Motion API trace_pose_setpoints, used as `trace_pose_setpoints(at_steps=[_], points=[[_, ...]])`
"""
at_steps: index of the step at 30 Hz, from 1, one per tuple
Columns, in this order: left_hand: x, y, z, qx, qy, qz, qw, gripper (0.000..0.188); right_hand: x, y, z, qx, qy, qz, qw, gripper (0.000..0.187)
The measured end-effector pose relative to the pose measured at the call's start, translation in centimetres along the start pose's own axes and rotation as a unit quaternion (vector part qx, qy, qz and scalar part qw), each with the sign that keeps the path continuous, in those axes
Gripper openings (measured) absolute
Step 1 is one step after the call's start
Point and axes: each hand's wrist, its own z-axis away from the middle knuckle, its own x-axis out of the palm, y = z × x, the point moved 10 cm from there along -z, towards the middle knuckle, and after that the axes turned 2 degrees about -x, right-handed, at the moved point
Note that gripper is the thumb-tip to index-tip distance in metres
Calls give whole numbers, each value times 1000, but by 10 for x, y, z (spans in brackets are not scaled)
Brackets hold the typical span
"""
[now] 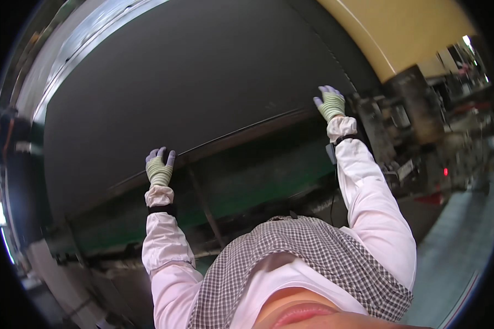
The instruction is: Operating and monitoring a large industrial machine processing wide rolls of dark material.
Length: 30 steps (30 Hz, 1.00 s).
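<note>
Both my hands wear striped green-yellow gloves with grey-purple fingertips. Beneath them spreads a wide sheet of dark, matt material (186, 71), with its near edge running in front of me. At that near edge, my left hand (160, 168) rests with its fingers apart, holding nothing. Farther out to the right, my right hand (330, 103) lies on or just over the sheet near its right side, fingers stretched and spread. From this view I cannot tell how firmly either palm presses on the surface. White sleeves with dark wrist bands cover my arms.
A green machine frame (252, 172) runs below the sheet's near edge. Beyond the right side stands a large yellow cylinder or cover (406, 24), with dark machine parts (417, 115) beside it. A pale, shiny surface (74, 52) borders the far left. Grey floor (455, 247) shows lower right.
</note>
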Motion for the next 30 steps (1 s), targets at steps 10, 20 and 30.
trace_pose_setpoints(at_steps=[10, 20, 30], points=[[-2, 92, -28, 50, -66, -5, 997, 43, -208, 120, 240, 112, 113, -3, 987, 25], [-59, 199, 5, 38, -137, -54, 988, 55, -221, 241, 381, 171, -72, -73, 980, 32], [-20, 230, -19, 40, -107, 41, 993, 51, -183, 254, 367, 117, -170, -158, 965, 36]])
